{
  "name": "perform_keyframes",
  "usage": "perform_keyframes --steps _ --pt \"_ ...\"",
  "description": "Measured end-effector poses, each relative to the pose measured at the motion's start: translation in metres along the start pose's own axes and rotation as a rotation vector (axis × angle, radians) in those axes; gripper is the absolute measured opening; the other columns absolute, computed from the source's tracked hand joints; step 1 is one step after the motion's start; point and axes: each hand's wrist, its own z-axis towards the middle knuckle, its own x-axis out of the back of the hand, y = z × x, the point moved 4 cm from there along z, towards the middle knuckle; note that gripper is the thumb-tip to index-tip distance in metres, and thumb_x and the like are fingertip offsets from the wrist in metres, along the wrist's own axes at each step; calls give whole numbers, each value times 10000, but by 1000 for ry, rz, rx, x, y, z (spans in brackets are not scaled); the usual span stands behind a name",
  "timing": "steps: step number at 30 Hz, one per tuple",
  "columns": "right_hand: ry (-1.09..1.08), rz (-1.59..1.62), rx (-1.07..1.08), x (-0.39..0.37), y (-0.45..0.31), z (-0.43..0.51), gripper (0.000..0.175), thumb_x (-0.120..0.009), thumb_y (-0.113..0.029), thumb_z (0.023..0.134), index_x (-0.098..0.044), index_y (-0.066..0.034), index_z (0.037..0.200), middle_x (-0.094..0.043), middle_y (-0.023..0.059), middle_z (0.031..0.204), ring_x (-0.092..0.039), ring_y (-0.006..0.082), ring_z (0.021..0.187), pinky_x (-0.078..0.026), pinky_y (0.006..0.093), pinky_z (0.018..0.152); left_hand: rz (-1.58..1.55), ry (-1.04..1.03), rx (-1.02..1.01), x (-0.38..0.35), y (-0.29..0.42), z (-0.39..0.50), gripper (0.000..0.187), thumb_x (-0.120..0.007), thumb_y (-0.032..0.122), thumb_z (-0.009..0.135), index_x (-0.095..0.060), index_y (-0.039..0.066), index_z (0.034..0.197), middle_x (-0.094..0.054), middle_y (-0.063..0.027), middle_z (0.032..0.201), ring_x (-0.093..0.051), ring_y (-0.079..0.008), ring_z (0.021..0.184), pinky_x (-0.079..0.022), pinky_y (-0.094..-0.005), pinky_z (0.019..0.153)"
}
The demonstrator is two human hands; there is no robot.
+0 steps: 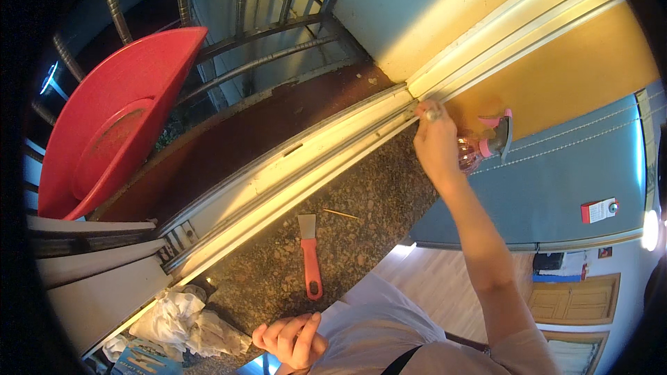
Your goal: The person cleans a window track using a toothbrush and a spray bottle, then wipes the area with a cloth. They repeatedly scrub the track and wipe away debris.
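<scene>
My right hand (436, 140) reaches to the far corner of a white sliding-window track (318, 159), its fingertips bunched at the groove. A small pale thing shows at those fingers; whether it is a wad or a ring is unclear. Just beside that wrist is a clear pink spray bottle (469, 153) with a grey and pink trigger head. My left hand (292, 341) hovers near the sill's front edge, fingers curled and nothing visible in them. On the speckled stone sill (260, 271) lie a scraper (310, 260) with a red handle and a thin wooden stick (341, 213).
Crumpled, soiled tissues (182, 320) lie at the sill's near left, over a blue printed packet (146, 359). Outside the track, a red plastic basin (120, 120) leans by metal window bars (239, 0). A beaded blind chain (552, 151) hangs at the right.
</scene>
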Motion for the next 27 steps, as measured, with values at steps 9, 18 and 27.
perform_keyframes --steps 9,18,27 --pt "-119 9 140 4 -47 -36 477 -631 107 680 -504 30 1133 -506 256 1190 -564 423 1114 -517 479 945 -26 133 -125 -7 2 13 152 -642 121 826 -776 133 896 -650 -27 801 -565 -209 735 -404 -408 829" --pt "-112 129 167 5 -62 -42 457 -601 92 724 -514 0 1163 -521 216 1172 -566 407 1129 -567 440 864 53 74 -99 -10 3 14 159 -638 84 795 -775 121 866 -647 -30 765 -558 -206 694 -407 -401 788" --pt "-1 52 146 20 5 -2 284 -528 128 790 -528 18 1052 -564 256 981 -593 468 921 -491 525 803 12 173 -108 -10 2 18 196 -604 81 813 -779 127 888 -639 -35 743 -539 -197 650 -385 -375 762"
